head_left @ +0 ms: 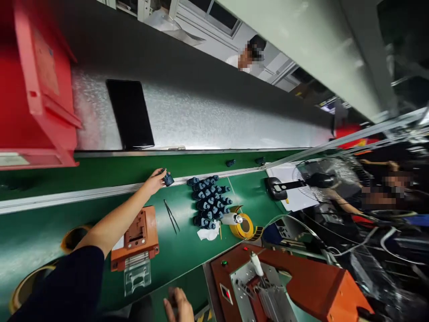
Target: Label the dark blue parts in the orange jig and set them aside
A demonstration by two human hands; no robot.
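Our left hand (154, 180) pinches a dark blue part (168, 179) at the far edge of the green table (187, 250) — left of the part pile (210, 201). Our right hand (179, 305) rests near, fingers loosely spread.

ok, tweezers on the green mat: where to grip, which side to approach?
Take the tweezers from above, pinching across the two thin legs about mid-length. They lie flat on the green mat, clear of the orange fixture and the blue parts pile, so both flanks look open.
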